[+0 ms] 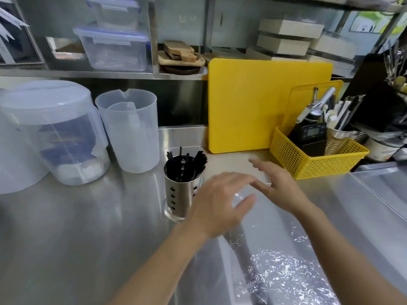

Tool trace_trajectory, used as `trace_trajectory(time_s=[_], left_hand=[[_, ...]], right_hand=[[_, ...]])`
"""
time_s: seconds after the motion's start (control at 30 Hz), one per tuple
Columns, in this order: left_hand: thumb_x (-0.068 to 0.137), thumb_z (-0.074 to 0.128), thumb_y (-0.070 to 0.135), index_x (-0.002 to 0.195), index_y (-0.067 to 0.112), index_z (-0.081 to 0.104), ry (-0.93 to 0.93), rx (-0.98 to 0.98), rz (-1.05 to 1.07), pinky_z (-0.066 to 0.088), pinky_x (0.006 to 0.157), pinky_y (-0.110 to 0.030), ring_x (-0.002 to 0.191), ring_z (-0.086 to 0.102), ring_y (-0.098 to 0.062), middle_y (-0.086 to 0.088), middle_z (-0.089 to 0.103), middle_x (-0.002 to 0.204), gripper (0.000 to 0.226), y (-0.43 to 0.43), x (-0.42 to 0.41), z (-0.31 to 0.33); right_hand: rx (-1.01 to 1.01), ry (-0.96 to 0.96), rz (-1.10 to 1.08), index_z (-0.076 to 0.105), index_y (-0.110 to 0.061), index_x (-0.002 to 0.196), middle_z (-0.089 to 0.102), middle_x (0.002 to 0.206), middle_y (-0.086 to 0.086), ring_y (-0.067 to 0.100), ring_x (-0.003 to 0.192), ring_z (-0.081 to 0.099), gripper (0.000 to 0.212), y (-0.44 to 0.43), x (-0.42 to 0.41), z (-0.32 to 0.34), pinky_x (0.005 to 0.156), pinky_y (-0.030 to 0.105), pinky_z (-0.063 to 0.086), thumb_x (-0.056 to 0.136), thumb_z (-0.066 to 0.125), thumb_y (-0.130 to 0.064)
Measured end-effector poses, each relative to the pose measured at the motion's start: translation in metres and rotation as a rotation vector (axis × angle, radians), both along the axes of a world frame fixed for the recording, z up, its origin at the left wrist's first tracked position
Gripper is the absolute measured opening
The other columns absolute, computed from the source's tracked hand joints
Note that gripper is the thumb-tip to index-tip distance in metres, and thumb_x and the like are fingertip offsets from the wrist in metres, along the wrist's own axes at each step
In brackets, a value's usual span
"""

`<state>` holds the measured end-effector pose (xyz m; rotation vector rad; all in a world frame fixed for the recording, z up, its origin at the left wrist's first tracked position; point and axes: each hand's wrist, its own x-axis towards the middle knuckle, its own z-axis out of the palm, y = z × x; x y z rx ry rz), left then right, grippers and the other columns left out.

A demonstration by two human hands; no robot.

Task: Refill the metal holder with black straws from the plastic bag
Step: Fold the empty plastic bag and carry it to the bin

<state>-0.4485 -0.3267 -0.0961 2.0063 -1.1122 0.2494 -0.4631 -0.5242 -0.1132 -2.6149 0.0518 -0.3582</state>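
The perforated metal holder (181,195) stands upright on the steel counter, with several black straws (187,165) poking out of its top. A clear, crinkled plastic bag (279,276) lies on the counter, stretching from between my hands toward the lower right. A dark strip shows through it, too blurred to identify. My left hand (221,202) hovers just right of the holder with its fingers spread, above the bag's upper end. My right hand (278,183) is beside it, fingers apart and pointing left. Neither hand clearly grips anything.
Two translucent plastic jugs (130,133) (55,133) stand left of the holder. A yellow cutting board (253,102) leans against the back wall. To the right of my hands, a yellow basket (317,159) holds tools. A sink edge (378,183) runs along the right.
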Motion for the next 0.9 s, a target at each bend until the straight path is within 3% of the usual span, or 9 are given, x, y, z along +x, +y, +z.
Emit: trace_trajectory(time_s=[0.1, 0.17, 0.23, 0.37, 0.53, 0.63, 0.73, 0.83, 0.9], left_hand=[[0.084, 0.043, 0.051, 0.130, 0.027, 0.048, 0.039, 0.177, -0.002, 0.015, 0.100, -0.009, 0.126, 0.043, -0.008, 0.006, 0.053, 0.136, 0.053, -0.025, -0.008, -0.037], [0.080, 0.034, 0.061, 0.137, 0.029, 0.040, 0.111, 0.278, 0.039, 0.012, 0.108, -0.015, 0.135, 0.035, -0.012, 0.004, 0.044, 0.145, 0.065, -0.039, -0.008, -0.065], [0.078, 0.030, 0.067, 0.141, 0.029, 0.032, 0.174, 0.385, 0.094, 0.011, 0.115, -0.023, 0.140, 0.026, -0.013, 0.003, 0.033, 0.151, 0.073, -0.051, -0.009, -0.089], [0.088, 0.033, 0.060, 0.146, 0.028, 0.015, 0.286, 0.545, 0.196, 0.009, 0.115, -0.032, 0.144, 0.013, -0.018, 0.002, 0.014, 0.157, 0.069, -0.073, -0.010, -0.125], [0.088, 0.032, 0.059, 0.146, 0.024, 0.015, 0.364, 0.607, 0.368, 0.012, 0.116, -0.036, 0.144, 0.013, -0.026, -0.008, 0.009, 0.158, 0.070, -0.091, -0.015, -0.160], [0.090, 0.039, 0.052, 0.144, 0.019, 0.021, 0.412, 0.634, 0.448, 0.013, 0.115, -0.037, 0.143, 0.014, -0.028, -0.014, 0.009, 0.157, 0.066, -0.097, -0.017, -0.169], [0.084, 0.055, 0.045, 0.139, 0.014, 0.031, 0.440, 0.533, 0.568, 0.023, 0.109, -0.034, 0.135, 0.028, -0.029, -0.013, 0.029, 0.148, 0.067, -0.103, -0.015, -0.162], [0.075, 0.071, 0.029, 0.135, 0.009, 0.028, 0.661, 0.369, 0.671, 0.036, 0.098, -0.039, 0.124, 0.043, -0.033, -0.015, 0.043, 0.135, 0.077, -0.108, -0.007, -0.153], [0.075, 0.071, 0.022, 0.127, 0.009, 0.032, 0.776, 0.358, 0.703, 0.043, 0.085, -0.038, 0.109, 0.056, -0.034, -0.013, 0.056, 0.120, 0.066, -0.111, -0.001, -0.149]], right_hand=[[-0.116, 0.084, -0.037, 0.035, -0.029, 0.139, 0.047, 0.140, 0.003, 0.023, 0.129, 0.043, 0.074, -0.028, -0.011, -0.028, 0.101, 0.045, 0.035, 0.077, 0.042, -0.069], [-0.112, 0.129, -0.087, 0.030, -0.031, 0.140, 0.040, 0.146, 0.003, 0.022, 0.135, 0.035, 0.082, -0.045, -0.020, -0.048, 0.107, 0.045, 0.026, 0.071, 0.033, -0.073], [-0.098, 0.188, -0.136, 0.025, -0.031, 0.142, 0.030, 0.152, 0.003, 0.021, 0.139, 0.027, 0.082, -0.061, -0.032, -0.068, 0.108, 0.041, 0.021, 0.072, 0.036, -0.072], [-0.094, 0.357, -0.233, 0.013, -0.032, 0.145, 0.013, 0.157, 0.003, 0.022, 0.143, 0.015, 0.070, -0.094, -0.053, -0.103, 0.109, 0.043, 0.018, 0.087, 0.046, -0.052], [-0.011, 0.409, -0.439, 0.019, -0.021, 0.144, 0.018, 0.154, 0.014, 0.033, 0.140, 0.020, 0.070, -0.122, -0.073, -0.141, 0.110, 0.047, 0.019, 0.087, 0.047, -0.050], [0.057, 0.380, -0.586, 0.030, -0.011, 0.138, 0.037, 0.143, 0.019, 0.038, 0.131, 0.034, 0.070, -0.136, -0.076, -0.152, 0.105, 0.048, 0.027, 0.084, 0.056, -0.046], [0.123, 0.309, -0.688, 0.042, -0.005, 0.124, 0.060, 0.114, 0.020, 0.039, 0.111, 0.051, 0.063, -0.145, -0.072, -0.153, 0.093, 0.048, 0.039, 0.076, 0.067, -0.038], [0.259, 0.388, -0.720, 0.047, -0.004, 0.116, 0.064, 0.101, 0.016, 0.037, 0.103, 0.058, 0.059, -0.154, -0.068, -0.154, 0.089, 0.043, 0.043, 0.071, 0.070, -0.034], [0.375, 0.480, -0.696, 0.060, -0.002, 0.093, 0.066, 0.082, 0.013, 0.032, 0.085, 0.064, 0.039, -0.159, -0.066, -0.154, 0.075, 0.034, 0.049, 0.067, 0.069, -0.029]])
